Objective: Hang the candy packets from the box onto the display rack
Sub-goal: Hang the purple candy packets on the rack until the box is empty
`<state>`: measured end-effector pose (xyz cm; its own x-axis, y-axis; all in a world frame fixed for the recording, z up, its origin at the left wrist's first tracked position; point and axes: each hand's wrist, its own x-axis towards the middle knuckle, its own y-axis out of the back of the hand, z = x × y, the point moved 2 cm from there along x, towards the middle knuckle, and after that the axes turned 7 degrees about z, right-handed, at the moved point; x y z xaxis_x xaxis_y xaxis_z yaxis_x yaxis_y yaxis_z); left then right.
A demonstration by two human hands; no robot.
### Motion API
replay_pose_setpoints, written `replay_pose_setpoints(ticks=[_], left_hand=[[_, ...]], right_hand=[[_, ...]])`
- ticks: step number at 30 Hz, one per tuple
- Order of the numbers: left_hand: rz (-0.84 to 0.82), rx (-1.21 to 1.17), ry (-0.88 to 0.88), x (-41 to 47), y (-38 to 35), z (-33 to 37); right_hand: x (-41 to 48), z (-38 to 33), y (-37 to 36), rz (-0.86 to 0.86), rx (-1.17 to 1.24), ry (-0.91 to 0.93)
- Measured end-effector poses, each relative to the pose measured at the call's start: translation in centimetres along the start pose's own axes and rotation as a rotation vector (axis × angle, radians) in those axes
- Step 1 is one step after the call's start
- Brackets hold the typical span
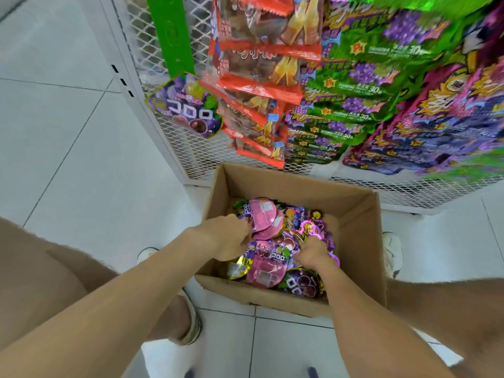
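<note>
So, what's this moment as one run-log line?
phase: pick | left hand: grips pink packets in box | right hand: curled among packets, grip unclear | rack: one purple packet hung

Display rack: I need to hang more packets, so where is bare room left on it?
Bare mesh shows around the lone purple packet, left of the red packets. Rightward it is crowded: red, green packets and purple bags overlap. The left hand grips a pink packet in the box.

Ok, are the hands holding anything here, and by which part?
Left hand grips a pink-backed candy packet by its edge. Right hand is curled among the packets in the box; what, if anything, it grips cannot be told.
</note>
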<state>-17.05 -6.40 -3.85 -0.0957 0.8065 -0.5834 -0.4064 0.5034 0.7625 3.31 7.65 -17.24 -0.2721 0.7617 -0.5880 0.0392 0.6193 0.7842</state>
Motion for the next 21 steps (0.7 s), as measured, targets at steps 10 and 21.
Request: replay_pose_setpoints(ticks=[10,21], left_hand=[[0.263,0.037,0.068,-3.2,5.4,2.5],[0.500,-0.328,-0.250,-11.7,13.0,2.3]], right_hand=[[-4.5,-6.6,10.1,0.218,0.115,0.461],[-19.2,-15.1,23.8,0.022,0.230,0.872]])
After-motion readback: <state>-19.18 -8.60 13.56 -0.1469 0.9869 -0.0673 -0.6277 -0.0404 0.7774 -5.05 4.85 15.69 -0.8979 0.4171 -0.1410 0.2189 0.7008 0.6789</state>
